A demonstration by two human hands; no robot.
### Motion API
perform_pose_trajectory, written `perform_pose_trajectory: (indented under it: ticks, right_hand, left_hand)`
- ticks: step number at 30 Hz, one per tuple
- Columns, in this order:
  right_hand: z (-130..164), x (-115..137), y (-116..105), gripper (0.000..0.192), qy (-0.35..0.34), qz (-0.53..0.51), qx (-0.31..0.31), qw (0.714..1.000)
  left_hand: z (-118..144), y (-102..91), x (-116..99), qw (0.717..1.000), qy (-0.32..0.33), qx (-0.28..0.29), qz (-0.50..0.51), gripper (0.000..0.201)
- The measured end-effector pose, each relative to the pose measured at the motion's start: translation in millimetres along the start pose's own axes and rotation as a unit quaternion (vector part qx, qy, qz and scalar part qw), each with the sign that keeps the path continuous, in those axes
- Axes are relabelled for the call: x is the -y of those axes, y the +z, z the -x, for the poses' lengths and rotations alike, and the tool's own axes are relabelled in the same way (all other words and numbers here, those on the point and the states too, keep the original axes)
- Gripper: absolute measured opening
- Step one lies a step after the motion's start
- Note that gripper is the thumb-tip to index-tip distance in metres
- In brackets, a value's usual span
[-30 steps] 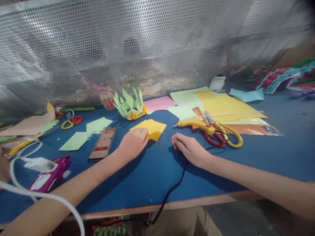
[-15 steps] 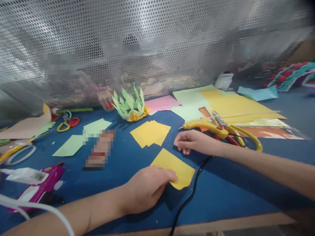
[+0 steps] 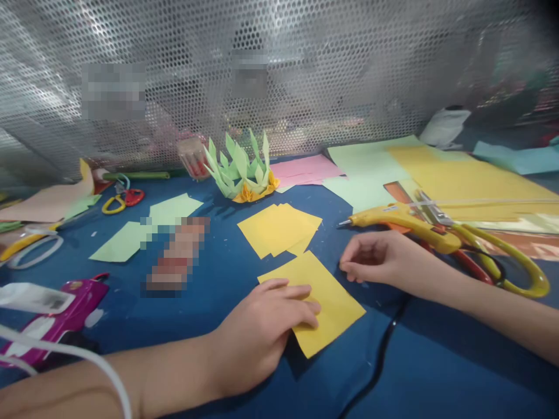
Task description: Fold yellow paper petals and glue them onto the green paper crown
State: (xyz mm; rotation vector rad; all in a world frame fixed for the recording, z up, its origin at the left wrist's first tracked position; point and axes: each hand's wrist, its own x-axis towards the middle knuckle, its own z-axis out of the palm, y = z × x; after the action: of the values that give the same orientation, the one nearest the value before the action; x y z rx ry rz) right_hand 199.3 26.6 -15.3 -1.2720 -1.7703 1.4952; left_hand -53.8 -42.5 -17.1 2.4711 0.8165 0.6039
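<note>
– Where is the yellow paper square [image 3: 325, 297]?
– On the blue table [image 3: 437, 361], under the left hand [image 3: 266, 329], whose fingers lie flat on it.
– And the right hand [image 3: 384, 262]?
– At three o'clock of the square, loosely curled, holding nothing.

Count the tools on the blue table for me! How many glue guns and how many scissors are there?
Glue guns: 2, a yellow glue gun and a pink glue gun.
Scissors: 2, big yellow-handled scissors and small scissors.
Total: 4 tools.
</note>
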Motion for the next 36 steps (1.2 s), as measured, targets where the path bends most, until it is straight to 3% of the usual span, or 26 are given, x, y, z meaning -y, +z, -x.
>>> perform_pose_trajectory:
  ticks: [6,16,20,24,27,30,32,36]
  right_hand:
    - [0.7,-2.8,1.5,0.015,-0.057,0.005,0.03,0.998]
    - [7.0,-5.6,-4.5,0.01,-0.063,0.005,0.07,0.996]
    - [7.7,-0.7,-0.4,0.016,-0.072,-0.11,0.107,0.985]
    - [11.4,7.6,11.5,0.026,-0.014,-0.266,0.125,0.956]
    - [16.9,12.7,23.4,0.028,0.017,-0.327,0.147,0.933]
    - [22.9,15.1,36.0,0.033,0.014,-0.364,0.178,0.914]
    - [26.3,15.4,43.6,0.034,0.0,-0.354,0.185,0.917]
    - [31.3,15.6,54.3,0.031,-0.022,-0.258,0.187,0.947]
  left_hand:
    - [1.6,5.1,3.1,1.0,0.006,0.003,0.007,0.038]
    - [-1.9,6.1,8.1,0.999,0.032,0.004,0.014,0.035]
    - [-2.6,5.5,5.9,0.999,0.034,0.003,0.019,0.036]
    - [-6.4,-1.0,-0.9,0.998,0.012,0.003,0.07,0.028]
    - [-11.3,-5.6,-4.4,0.985,0.013,-0.061,0.161,0.043]
    - [-16.3,-5.8,-7.0,0.966,0.038,-0.159,0.203,0.028]
    - [-18.9,-3.8,-9.6,0.958,0.033,-0.206,0.196,0.017]
    - [-21.7,1.8,-16.0,0.948,0.002,-0.259,0.185,0.012]
